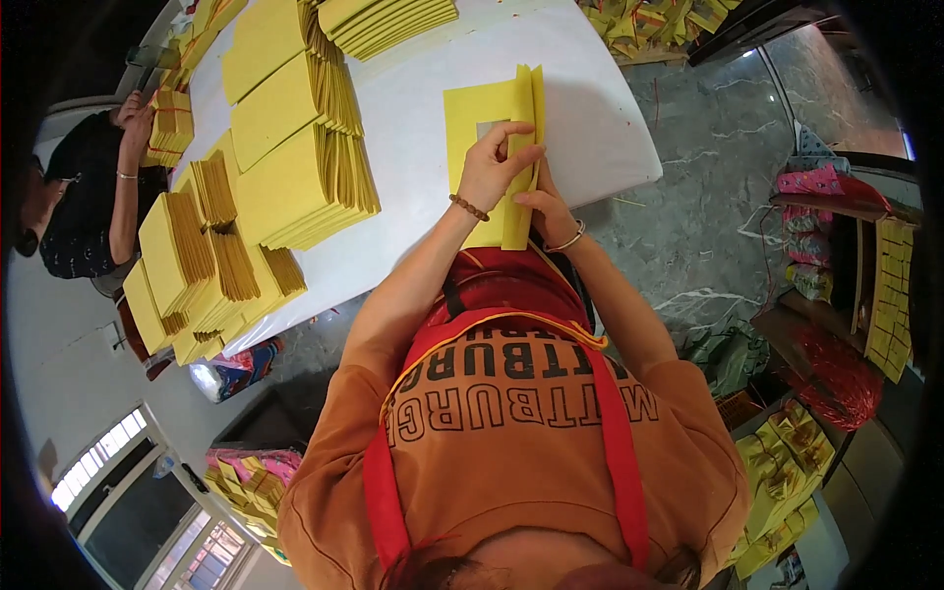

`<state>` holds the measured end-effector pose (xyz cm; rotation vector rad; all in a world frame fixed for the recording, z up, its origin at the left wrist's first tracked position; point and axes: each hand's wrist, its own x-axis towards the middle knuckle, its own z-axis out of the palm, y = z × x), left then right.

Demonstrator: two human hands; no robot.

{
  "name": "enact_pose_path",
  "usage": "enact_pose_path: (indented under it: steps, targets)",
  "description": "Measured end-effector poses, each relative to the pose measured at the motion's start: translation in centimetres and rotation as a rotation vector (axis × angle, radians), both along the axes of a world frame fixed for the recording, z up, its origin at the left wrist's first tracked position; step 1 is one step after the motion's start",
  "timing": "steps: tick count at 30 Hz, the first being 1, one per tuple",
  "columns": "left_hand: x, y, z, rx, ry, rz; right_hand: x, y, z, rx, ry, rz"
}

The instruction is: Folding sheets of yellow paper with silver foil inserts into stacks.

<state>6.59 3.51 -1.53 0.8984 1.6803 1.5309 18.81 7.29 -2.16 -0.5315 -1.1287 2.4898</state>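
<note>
A yellow paper sheet [472,103] lies near the right end of the white table, and its right side stands up in a long fold [522,108]. A small grey patch shows on the paper beside my fingers. My left hand [482,175], with a brown bead bracelet on its wrist, is closed at the fold, thumb and bent forefinger against it. From the other side my right hand [553,208] grips the same fold, its thumb in front and its fingers partly hidden behind the paper.
Stacks of folded yellow paper [295,182] cover the left of the white table [413,167]. At the far left, another person [93,192] has hands by a tied yellow bundle [171,126]. More yellow pieces [654,25] lie beyond the table; a rack [890,295] stands at right.
</note>
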Motion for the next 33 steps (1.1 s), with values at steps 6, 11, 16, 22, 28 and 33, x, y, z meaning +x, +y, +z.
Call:
enact_pose_path:
  steps: [6,11,16,22,28,33]
  targets:
    - [0.1,-0.1,-0.3,0.063,-0.139,-0.006,0.1,0.2,-0.1,0.017,-0.002,0.023]
    - [0.0,-0.3,-0.4,0.059,-0.103,-0.01,-0.1,-0.2,0.3,-0.099,0.038,-0.044]
    - [0.1,-0.6,0.0,0.004,-0.063,-0.002,0.2,1.9,-0.7,-0.132,-0.059,-0.149]
    - [0.5,-0.3,0.2,0.171,-0.192,0.022,0.6,4.7,0.1,0.1,-0.336,-0.269]
    - [-0.5,0.0,0.1,0.208,-0.261,-0.013,-0.1,6.1,-0.2,0.327,-0.502,-0.202]
    - [0.2,0.1,-0.1,-0.027,0.369,-0.038,-0.7,5.3,-0.4,0.555,-0.471,-0.383]
